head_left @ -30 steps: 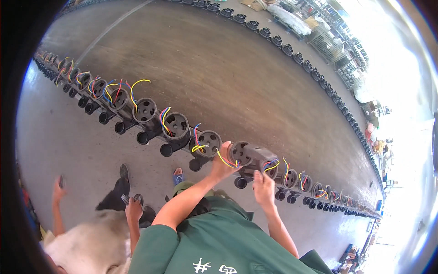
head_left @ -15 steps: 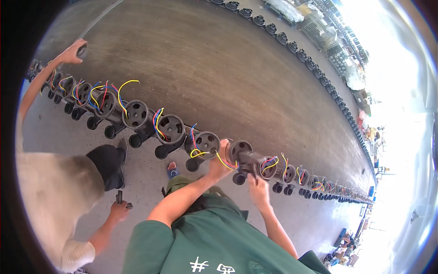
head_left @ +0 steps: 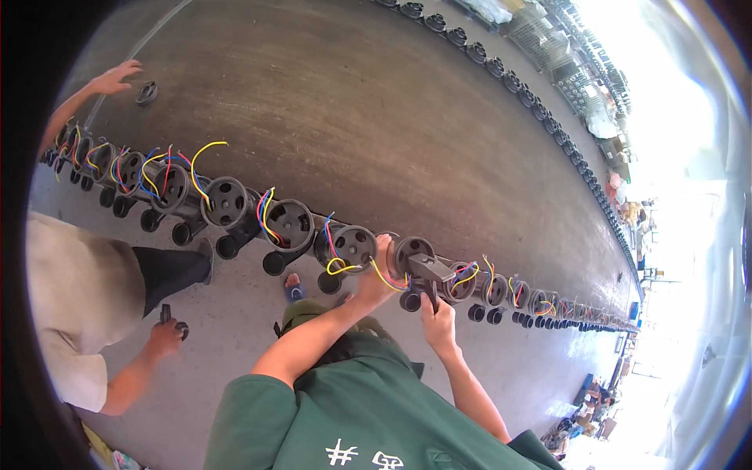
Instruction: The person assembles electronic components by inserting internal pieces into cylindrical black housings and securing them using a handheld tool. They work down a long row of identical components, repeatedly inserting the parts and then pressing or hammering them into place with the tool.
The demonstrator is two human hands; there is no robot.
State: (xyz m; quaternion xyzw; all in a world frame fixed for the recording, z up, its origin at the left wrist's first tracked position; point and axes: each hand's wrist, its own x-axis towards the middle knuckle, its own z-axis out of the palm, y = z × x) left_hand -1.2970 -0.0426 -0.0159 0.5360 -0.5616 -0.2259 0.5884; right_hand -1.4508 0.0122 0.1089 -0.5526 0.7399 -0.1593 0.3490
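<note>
Dark motor-like cylinders stand in a line along the bench's near edge, with red, blue and yellow wires. My left hand (head_left: 381, 270) is wrapped round the side of one dark round housing (head_left: 409, 252); some of its fingers are hidden. A yellow wire hangs across that hand. My right hand (head_left: 439, 319) grips the handle of a dark grey tool with a boxy head (head_left: 432, 268). The tool's head meets or overlaps the face of the same housing; whether its tip touches is unclear.
To the left a co-worker in a pale shirt reaches over the bench (head_left: 298, 102), holding a dark tool (head_left: 167, 315) in the lower hand. A loose dark round part (head_left: 146, 93) is near their other hand. A second row of dark parts (head_left: 494, 67) lines the far edge.
My right hand has raised and turned the tool, bringing its head against the housing's front. My left hand stays in place. The co-worker has let go of the round part and shifted left.
</note>
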